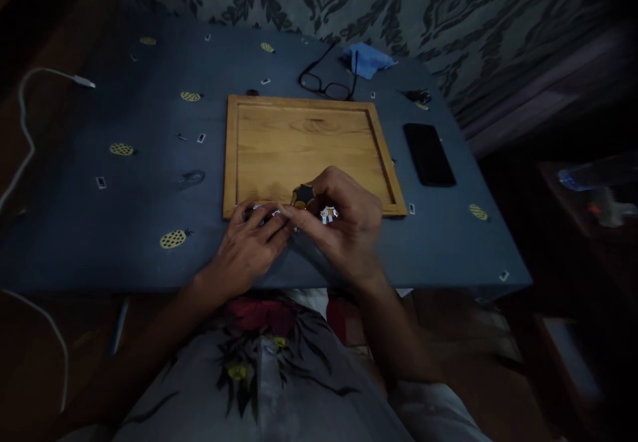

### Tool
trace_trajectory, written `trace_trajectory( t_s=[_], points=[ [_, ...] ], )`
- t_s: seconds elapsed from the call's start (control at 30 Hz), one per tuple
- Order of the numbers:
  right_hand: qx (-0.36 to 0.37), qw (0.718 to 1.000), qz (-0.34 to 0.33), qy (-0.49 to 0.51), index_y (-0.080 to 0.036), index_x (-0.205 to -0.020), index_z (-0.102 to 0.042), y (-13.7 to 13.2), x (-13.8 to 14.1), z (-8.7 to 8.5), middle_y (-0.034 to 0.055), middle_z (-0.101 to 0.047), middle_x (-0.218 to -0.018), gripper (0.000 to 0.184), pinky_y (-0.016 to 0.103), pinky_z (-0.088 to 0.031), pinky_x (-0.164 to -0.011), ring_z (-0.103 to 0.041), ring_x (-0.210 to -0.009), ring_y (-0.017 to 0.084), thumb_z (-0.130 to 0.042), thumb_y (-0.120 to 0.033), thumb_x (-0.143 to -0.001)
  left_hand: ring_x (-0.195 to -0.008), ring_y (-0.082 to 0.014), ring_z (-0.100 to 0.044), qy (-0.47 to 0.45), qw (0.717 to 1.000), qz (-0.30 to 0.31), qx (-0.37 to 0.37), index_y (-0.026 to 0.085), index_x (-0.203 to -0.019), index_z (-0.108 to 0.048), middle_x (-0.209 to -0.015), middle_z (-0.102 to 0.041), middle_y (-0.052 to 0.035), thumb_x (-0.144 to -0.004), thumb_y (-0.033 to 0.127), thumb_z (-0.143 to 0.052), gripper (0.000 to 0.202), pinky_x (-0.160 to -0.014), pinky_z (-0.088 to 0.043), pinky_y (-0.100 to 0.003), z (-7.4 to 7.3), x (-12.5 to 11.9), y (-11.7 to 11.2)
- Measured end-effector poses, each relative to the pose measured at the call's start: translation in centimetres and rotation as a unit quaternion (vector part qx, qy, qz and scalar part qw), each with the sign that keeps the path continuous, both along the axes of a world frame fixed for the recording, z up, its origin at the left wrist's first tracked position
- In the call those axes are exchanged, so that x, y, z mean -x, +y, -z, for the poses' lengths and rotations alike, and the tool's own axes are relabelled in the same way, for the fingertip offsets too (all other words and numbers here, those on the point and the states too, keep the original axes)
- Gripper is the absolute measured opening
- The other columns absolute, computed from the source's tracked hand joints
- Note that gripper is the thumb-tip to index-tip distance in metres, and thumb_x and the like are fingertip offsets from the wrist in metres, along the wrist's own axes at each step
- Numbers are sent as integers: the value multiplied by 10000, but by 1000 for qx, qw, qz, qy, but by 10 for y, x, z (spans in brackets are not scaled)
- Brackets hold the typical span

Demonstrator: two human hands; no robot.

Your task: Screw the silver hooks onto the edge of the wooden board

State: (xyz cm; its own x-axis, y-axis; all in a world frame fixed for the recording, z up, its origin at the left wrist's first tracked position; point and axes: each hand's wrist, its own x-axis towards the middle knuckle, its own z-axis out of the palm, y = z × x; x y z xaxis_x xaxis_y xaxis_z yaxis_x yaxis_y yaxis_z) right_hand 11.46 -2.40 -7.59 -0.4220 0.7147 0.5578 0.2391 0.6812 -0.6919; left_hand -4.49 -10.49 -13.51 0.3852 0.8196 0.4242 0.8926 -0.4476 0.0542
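Observation:
My right hand [346, 219] is closed round a screwdriver, of which the black handle end with yellow edges [304, 195] shows above the thumb and forefinger. Its tip is hidden. My left hand [254, 242] presses its bent fingers on a small shiny metal piece [259, 208], mostly covered, at the front edge of the wooden tray [304, 143]. The two hands meet at the fingertips. A small bright white and orange patch [329, 214] shows beside the right fingers; I cannot tell what it is.
Eyeglasses [333, 90] and a blue cloth [369, 60] lie behind the tray. A black phone [429, 155] rests to its right, below a small dark object [417, 95]. On the left are a clear loop [193, 177] and a white cable [24, 116]. The blue tablecloth [149, 222] has pineapple prints.

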Motion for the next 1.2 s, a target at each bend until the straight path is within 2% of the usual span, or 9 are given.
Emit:
trace_trajectory(
  t_s=[0.1, 0.2, 0.27, 0.53, 0.83, 0.97, 1.07, 1.2],
  points=[
    [8, 999, 34, 28, -242, -789, -610, -2, 2, 1, -14, -618, -739, 295, 311, -535, -602, -591, -625, 143, -785, -437, -926, -1252, -302, -658, -4, 1000, -1, 1, 210, -1301, -725, -1292, -773, -95, -1049, 200, -594, 284, -1066, -467, -515, 1, 0, 0],
    [49, 986, 112, 111, -251, -829, -630, -3, -3, 2, -21, -612, -732, 251, 317, -502, -532, -593, -581, 143, -760, -431, -947, -1259, -289, -658, -13, 1000, -3, 0, 196, -1305, -719, -1326, -766, -81, -1048, 206, -603, 283, -1071, -464, -510, 3, 0, 0],
    [59, 979, 127, 150, -259, -854, -641, -2, -7, 2, -29, -612, -711, 221, 312, -470, -479, -579, -529, 135, -766, -417, -945, -1243, -286, -664, -12, 1000, -2, -3, 175, -1289, -724, -1325, -769, -79, -1042, 196, -611, 273, -1068, -466, -509, 3, 0, 0],
    [82, 982, 102, 135, -256, -804, -610, 3, -9, 8, -32, -585, -686, 313, 301, -448, -469, -558, -528, 124, -785, -489, -918, -1249, -277, -664, -11, 1000, 0, -2, 193, -1314, -714, -1338, -765, -78, -1054, 204, -591, 288, -1064, -465, -498, 2, 0, 1],
    [82, 985, 101, 114, -258, -787, -597, 3, -11, 14, -29, -566, -713, 265, 301, -465, -520, -563, -571, 135, -787, -380, -924, -1217, -278, -676, -2, 1000, 3, -18, 145, -1286, -714, -1316, -777, -72, -1065, 196, -574, 266, -1036, -470, -497, 0, 0, 1],
    [103, 987, 83, 91, -259, -801, -630, 2, -11, 6, -22, -607, -731, 271, 303, -495, -515, -597, -575, 140, -813, -432, -901, -1234, -273, -669, -6, 1000, 0, -12, 166, -1308, -710, -1331, -770, -73, -1061, 200, -587, 278, -1055, -462, -489, 0, 0, 1],
    [133, 988, 31, 68, -247, -809, -661, 5, -14, -4, -24, -638, -750, 277, 291, -540, -537, -627, -583, 133, -844, -446, -871, -1251, -274, -662, -5, 1000, -1, -8, 172, -1320, -704, -1345, -765, -71, -1067, 207, -577, 285, -1067, -455, -487, 0, 0, 1],
    [164, 985, -31, 33, -222, -947, -752, 11, -24, -14, 1, -735, -889, 231, 269, -594, -629, -684, -670, 128, -820, -437, -898, -1234, -272, -670, -3, 1000, -3, -15, 173, -1301, -709, -1328, -773, -66, -1082, 215, -548, 275, -1064, -449, -479, 1, 0, 1]
  ],
)
